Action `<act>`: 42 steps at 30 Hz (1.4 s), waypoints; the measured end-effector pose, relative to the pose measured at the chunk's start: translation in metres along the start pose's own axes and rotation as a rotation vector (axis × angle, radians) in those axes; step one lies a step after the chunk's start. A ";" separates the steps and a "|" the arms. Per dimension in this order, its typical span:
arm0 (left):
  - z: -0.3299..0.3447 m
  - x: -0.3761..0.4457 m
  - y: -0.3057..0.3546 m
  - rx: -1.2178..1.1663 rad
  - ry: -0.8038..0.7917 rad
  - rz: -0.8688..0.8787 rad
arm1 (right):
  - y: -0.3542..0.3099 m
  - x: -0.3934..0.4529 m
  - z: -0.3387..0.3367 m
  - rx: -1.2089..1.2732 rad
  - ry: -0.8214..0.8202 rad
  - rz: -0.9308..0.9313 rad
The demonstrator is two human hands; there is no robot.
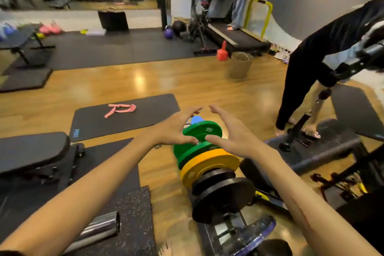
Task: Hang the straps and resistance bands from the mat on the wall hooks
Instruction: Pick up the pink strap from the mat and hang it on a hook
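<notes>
Both hands, left point(176, 129) and right point(232, 133), are hovering released over green weight plates point(202, 131); pink strap point(120, 109) is lying on far-left mat point(128, 118).

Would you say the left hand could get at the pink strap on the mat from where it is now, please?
Probably not yet. The left hand hovers open over the green weight plates, while the pink strap lies apart on the black mat; nothing blocks the way.

Blue item point(197, 119) behind hands
</notes>
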State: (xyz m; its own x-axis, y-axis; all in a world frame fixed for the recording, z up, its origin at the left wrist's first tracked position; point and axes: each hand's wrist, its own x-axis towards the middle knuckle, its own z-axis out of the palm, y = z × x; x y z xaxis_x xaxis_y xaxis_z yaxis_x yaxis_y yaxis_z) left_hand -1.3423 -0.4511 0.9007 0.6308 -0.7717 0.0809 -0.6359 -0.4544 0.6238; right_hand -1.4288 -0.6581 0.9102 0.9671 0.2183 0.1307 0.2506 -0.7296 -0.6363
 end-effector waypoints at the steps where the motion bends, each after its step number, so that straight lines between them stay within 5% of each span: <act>1: -0.005 -0.006 -0.012 -0.002 0.020 -0.026 | -0.001 0.012 0.006 -0.001 -0.022 -0.011; 18: -0.058 -0.091 -0.185 -0.034 0.153 -0.475 | -0.011 0.210 0.103 -0.024 -0.310 -0.153; 28: -0.075 -0.181 -0.236 -0.102 0.417 -0.761 | -0.046 0.299 0.221 -0.011 -0.447 -0.264; 35: -0.093 -0.163 -0.273 -0.213 0.776 -0.913 | -0.058 0.376 0.271 0.181 -0.465 -0.302; 42: -0.072 -0.120 -0.307 -0.332 0.834 -0.995 | -0.036 0.411 0.263 0.419 -0.473 -0.171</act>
State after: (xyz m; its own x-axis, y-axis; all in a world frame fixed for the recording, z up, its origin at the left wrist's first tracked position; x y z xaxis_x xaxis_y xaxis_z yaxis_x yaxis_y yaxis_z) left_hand -1.1903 -0.1871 0.7558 0.9156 0.3761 -0.1418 0.3112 -0.4398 0.8425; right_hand -1.0518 -0.3716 0.7867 0.7673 0.6405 -0.0314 0.2686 -0.3654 -0.8912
